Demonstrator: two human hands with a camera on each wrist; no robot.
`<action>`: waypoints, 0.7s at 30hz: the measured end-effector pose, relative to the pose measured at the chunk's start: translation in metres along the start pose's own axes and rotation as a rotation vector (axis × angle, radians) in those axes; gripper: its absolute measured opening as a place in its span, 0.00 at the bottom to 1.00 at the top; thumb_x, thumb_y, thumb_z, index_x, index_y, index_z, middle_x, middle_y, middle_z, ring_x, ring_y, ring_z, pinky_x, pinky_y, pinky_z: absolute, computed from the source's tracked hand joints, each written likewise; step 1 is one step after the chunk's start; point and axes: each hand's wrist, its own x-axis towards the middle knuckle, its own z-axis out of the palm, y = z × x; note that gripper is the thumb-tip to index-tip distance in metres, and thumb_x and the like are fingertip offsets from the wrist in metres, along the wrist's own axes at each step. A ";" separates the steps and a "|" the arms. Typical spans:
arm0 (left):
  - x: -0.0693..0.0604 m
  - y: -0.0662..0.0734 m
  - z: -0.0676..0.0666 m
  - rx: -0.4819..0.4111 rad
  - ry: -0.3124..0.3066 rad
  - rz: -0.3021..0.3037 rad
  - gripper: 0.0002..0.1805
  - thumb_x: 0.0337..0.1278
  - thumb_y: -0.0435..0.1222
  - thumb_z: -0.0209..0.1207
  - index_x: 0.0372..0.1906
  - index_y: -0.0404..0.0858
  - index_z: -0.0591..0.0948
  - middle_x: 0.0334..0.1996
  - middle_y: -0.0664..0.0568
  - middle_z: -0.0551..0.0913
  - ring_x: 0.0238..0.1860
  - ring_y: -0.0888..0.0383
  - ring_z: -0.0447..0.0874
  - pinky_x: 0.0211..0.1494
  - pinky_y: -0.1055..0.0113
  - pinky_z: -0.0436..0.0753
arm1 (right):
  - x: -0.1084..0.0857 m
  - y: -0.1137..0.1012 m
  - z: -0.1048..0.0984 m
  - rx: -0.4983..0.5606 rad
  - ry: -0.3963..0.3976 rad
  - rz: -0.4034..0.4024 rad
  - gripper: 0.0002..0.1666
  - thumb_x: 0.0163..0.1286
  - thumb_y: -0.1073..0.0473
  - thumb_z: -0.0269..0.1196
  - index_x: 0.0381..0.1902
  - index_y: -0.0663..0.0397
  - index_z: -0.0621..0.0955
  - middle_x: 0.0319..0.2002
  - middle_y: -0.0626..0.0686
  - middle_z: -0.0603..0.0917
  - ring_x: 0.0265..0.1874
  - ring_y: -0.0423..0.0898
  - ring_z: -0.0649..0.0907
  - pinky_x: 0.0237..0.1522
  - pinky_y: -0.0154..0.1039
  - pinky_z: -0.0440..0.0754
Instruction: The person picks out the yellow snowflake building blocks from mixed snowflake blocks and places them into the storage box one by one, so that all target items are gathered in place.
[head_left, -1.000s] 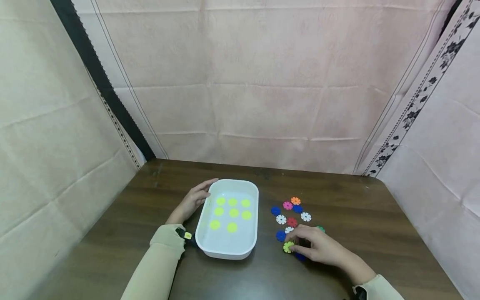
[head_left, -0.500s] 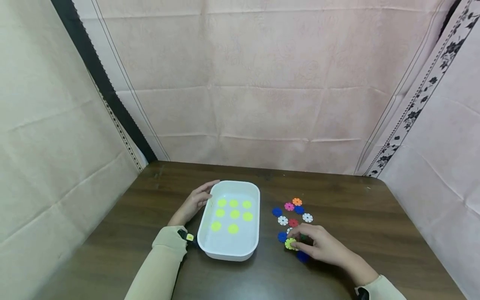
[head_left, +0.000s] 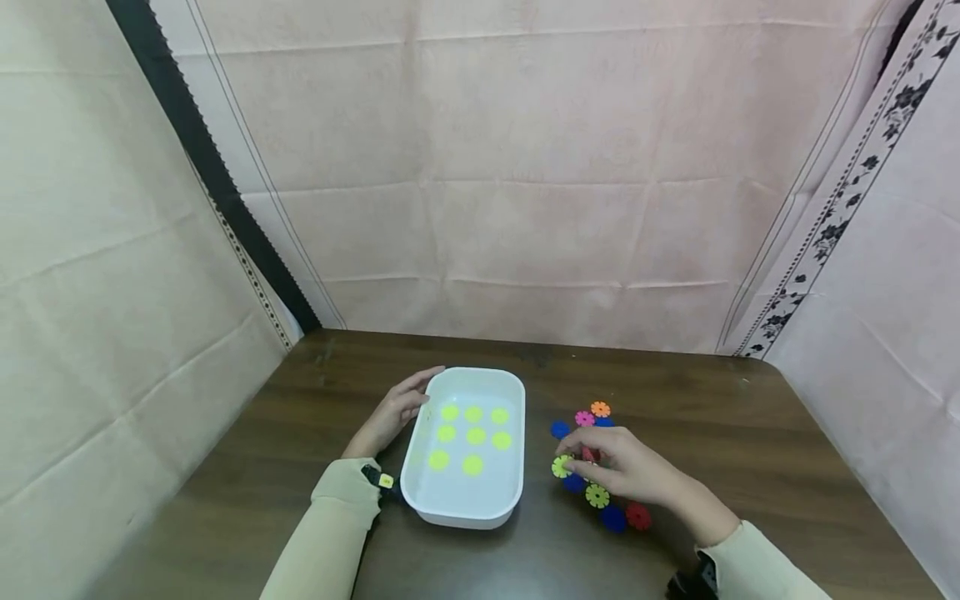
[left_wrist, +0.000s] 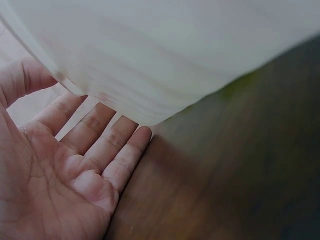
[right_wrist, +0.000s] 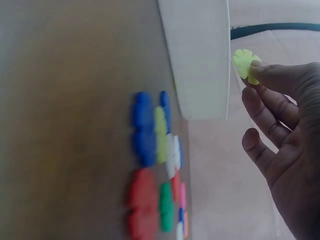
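Note:
My right hand (head_left: 622,467) pinches a yellow-green notched interlocking disc (head_left: 561,466) between thumb and fingertips, above the left side of a loose group of similar discs. In the right wrist view the disc (right_wrist: 245,64) is edged by the thumb, the other fingers spread below it. My left hand (head_left: 393,415) rests against the left side of a white rectangular plastic tub (head_left: 465,498). The left wrist view has its fingers (left_wrist: 92,127) extended along the outer wall, thumb at the rim. Several yellow-green round spots (head_left: 476,436) lie in rows on the tub's floor.
Beneath and around my right hand lie an orange disc (head_left: 600,408), a pink disc (head_left: 585,418), a blue disc (head_left: 612,519), a red disc (head_left: 638,516) and another yellow-green disc (head_left: 597,496). The brown table (head_left: 360,358) meets pale hanging cloth (head_left: 525,250) behind.
The right hand has moved away from the near part of the group with the yellow-green disc, uncovering another yellow-green disc and a red one. The left hand stays at the tub.

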 end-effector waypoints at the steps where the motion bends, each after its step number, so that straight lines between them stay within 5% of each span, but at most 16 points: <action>1: 0.001 0.001 0.000 -0.001 0.004 -0.002 0.30 0.66 0.32 0.50 0.73 0.47 0.70 0.68 0.49 0.74 0.62 0.44 0.78 0.57 0.62 0.81 | 0.006 0.000 -0.001 -0.008 -0.010 -0.002 0.11 0.70 0.61 0.66 0.49 0.47 0.84 0.40 0.40 0.86 0.32 0.35 0.79 0.29 0.34 0.82; 12: 0.002 0.003 -0.002 0.004 0.003 0.010 0.30 0.66 0.32 0.50 0.73 0.48 0.70 0.68 0.47 0.74 0.61 0.46 0.79 0.57 0.61 0.81 | 0.075 -0.002 0.010 0.055 -0.055 -0.084 0.12 0.69 0.62 0.67 0.50 0.50 0.84 0.43 0.44 0.87 0.39 0.38 0.83 0.39 0.41 0.86; 21: 0.002 0.001 -0.001 -0.007 -0.002 -0.008 0.30 0.66 0.32 0.51 0.72 0.49 0.72 0.69 0.50 0.74 0.61 0.49 0.79 0.58 0.62 0.80 | 0.114 0.009 0.030 -0.005 -0.460 0.152 0.10 0.70 0.56 0.67 0.48 0.47 0.86 0.39 0.36 0.85 0.37 0.33 0.81 0.44 0.33 0.82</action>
